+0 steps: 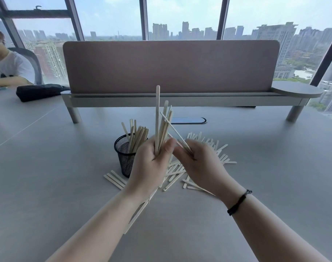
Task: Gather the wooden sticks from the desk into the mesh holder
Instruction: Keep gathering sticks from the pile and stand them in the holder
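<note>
Two hands: raised together over the desk (256, 186), just right of the mesh holder (124, 157), which serves as landmark below.
Nearest stick: one long stick lies under the left forearm, nearer the camera than the holder, slanting away toward the pile.
Left hand (151, 167): fingers curled shut around a bundle of sticks (162, 125); it is the hand nearer the holder, just beside its right rim.
Bundle axis: roughly upright, tips fanning up and a little right; lower ends hidden in the fist.
Right hand (197, 163): farther right of the holder, fingers pinching a few sticks (177, 136) that slant up-left to meet the bundle.
Loose sticks (208, 150): scattered flat on the desk right of the holder and under both hands; a few lie at its left foot.
Holder: upright, already part filled with standing sticks.
Coming move, as I judge: the bundle goes a short way left and down, long axis kept vertical to clear the rim.
Beyond the holder: a desk divider (170, 65).
</note>
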Motion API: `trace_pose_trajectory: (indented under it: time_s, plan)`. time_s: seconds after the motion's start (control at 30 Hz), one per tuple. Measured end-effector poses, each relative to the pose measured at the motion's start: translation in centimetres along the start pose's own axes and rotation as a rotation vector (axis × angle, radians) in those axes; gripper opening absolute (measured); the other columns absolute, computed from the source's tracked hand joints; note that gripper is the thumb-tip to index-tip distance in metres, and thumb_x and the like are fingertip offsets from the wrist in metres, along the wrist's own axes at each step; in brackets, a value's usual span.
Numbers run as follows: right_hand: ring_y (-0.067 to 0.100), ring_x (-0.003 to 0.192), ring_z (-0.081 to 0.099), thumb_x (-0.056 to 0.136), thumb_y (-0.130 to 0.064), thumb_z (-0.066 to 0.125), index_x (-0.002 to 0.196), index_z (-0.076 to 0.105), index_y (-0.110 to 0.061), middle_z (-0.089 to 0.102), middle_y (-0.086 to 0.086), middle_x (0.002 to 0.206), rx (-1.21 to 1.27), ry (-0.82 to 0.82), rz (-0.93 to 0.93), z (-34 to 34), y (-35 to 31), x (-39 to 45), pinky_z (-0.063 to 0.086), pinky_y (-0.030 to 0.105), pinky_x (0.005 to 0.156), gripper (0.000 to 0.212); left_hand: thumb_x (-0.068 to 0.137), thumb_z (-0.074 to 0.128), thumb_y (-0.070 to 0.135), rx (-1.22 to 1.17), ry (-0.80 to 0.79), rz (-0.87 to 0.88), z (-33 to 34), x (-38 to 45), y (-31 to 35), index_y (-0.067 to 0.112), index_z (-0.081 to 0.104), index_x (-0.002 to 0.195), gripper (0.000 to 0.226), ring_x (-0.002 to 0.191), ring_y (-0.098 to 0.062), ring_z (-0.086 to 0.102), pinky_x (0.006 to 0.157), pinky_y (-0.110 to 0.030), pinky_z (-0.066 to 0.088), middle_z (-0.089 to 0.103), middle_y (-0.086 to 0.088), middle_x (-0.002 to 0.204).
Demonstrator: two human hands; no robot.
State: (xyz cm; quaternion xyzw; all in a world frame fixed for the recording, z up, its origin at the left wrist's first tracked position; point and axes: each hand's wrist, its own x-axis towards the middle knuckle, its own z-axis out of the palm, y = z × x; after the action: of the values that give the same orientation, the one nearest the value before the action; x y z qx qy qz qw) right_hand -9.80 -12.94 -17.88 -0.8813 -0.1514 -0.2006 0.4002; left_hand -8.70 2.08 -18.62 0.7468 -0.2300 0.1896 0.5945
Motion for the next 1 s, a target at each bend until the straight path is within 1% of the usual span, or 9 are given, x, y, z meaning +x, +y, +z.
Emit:
trace_pose_trajectory:
  time_s: [0.07, 0.13, 0.2, 0.27, 0.37, 0.57, 0.83, 0.9, 1.0]
  plan:
    - [0.014, 0.048, 0.022, 0.098, -0.037, 0.058, 0.052, 0.031, -0.025, 0.022, -0.007, 0.051, 0.229, 0.014, 0.032, 0.2, -1.0, 0.4, 0.021, 0.034, 0.047, 0.055, 0.095, 0.055, 0.053, -0.110, 0.043, -0.042, 0.6, 0.1, 0.1, 0.013, 0.040, 0.068, 0.050, 0.045, -0.021, 0.028, 0.044, -0.028, 0.025, 0.033, -0.006, 0.052]
    - [0.026, 0.047, 0.020, 0.096, -0.026, 0.065, 0.050, 0.028, -0.016, 0.020, 0.011, 0.050, 0.443, 0.046, 0.113, 0.4, -1.4, 0.8, 0.018, 0.038, 0.045, 0.059, 0.093, 0.056, 0.056, -0.197, 0.116, -0.096, 0.9, 0.1, 0.0, 0.010, 0.038, 0.069, 0.055, 0.046, -0.033, 0.025, 0.041, -0.039, 0.023, 0.029, -0.019, 0.055]
    - [0.033, 0.048, 0.019, 0.090, -0.026, 0.068, 0.057, 0.026, -0.001, 0.021, 0.025, 0.051, 0.594, 0.084, 0.198, 0.6, -1.2, 1.0, 0.019, 0.042, 0.045, 0.058, 0.091, 0.057, 0.056, -0.248, 0.176, -0.135, 1.2, -0.2, -0.2, 0.006, 0.035, 0.069, 0.059, 0.046, -0.037, 0.023, 0.042, -0.043, 0.021, 0.027, -0.023, 0.056]
    - [0.026, 0.046, 0.023, 0.086, -0.027, 0.067, 0.061, 0.027, 0.004, 0.023, 0.024, 0.051, 0.672, 0.131, 0.250, 1.0, -0.6, 0.7, 0.021, 0.035, 0.045, 0.056, 0.090, 0.058, 0.057, -0.263, 0.175, -0.156, 1.4, -0.9, -0.6, 0.004, 0.033, 0.064, 0.064, 0.044, -0.036, 0.021, 0.042, -0.042, 0.019, 0.025, -0.023, 0.054]
    - [0.019, 0.042, 0.026, 0.090, -0.026, 0.066, 0.060, 0.031, 0.002, 0.028, 0.014, 0.049, 0.706, 0.174, 0.264, 1.6, 0.2, 0.0, 0.024, 0.028, 0.044, 0.054, 0.089, 0.061, 0.059, -0.266, 0.144, -0.175, 1.8, -1.7, -1.3, 0.010, 0.031, 0.060, 0.064, 0.045, -0.026, 0.020, 0.044, -0.040, 0.019, 0.023, -0.017, 0.051]
    - [0.045, 0.045, 0.026, 0.094, -0.035, 0.060, 0.059, 0.027, 0.007, 0.025, 0.031, 0.050, 0.636, 0.187, 0.205, 2.0, 0.2, -0.5, 0.024, 0.052, 0.042, 0.065, 0.097, 0.053, 0.051, -0.234, 0.103, -0.116, 2.5, -1.7, -1.7, 0.005, 0.032, 0.067, 0.058, 0.045, -0.034, 0.027, 0.043, -0.041, 0.026, 0.028, -0.022, 0.054]
    - [0.041, 0.052, 0.022, 0.089, -0.051, 0.058, 0.064, 0.025, 0.004, 0.022, 0.026, 0.055, 0.691, 0.284, 0.179, 2.0, 0.0, -0.1, 0.023, 0.046, 0.047, 0.069, 0.098, 0.055, 0.042, -0.098, -0.090, -0.177, 2.0, -0.9, -1.9, 0.024, 0.044, 0.066, 0.039, 0.045, -0.013, 0.034, 0.046, -0.028, 0.030, 0.038, 0.002, 0.053]
    - [0.042, 0.052, 0.023, 0.088, -0.052, 0.059, 0.064, 0.025, 0.004, 0.023, 0.027, 0.055, 0.687, 0.295, 0.189, 2.0, 0.1, -0.2, 0.023, 0.046, 0.047, 0.069, 0.101, 0.056, 0.036, -0.048, -0.140, -0.210, 1.9, -0.6, -1.9, 0.017, 0.047, 0.069, 0.038, 0.044, -0.009, 0.036, 0.047, -0.028, 0.031, 0.040, 0.006, 0.052]
    - [0.043, 0.049, 0.026, 0.089, -0.044, 0.063, 0.062, 0.027, 0.008, 0.026, 0.029, 0.052, 0.684, 0.296, 0.188, 2.1, 0.2, -0.4, 0.023, 0.043, 0.046, 0.068, 0.103, 0.054, 0.028, -0.064, -0.174, -0.230, 2.0, -0.5, -1.4, 0.025, 0.053, 0.061, 0.042, 0.040, -0.004, 0.037, 0.045, -0.017, 0.031, 0.044, 0.013, 0.046]
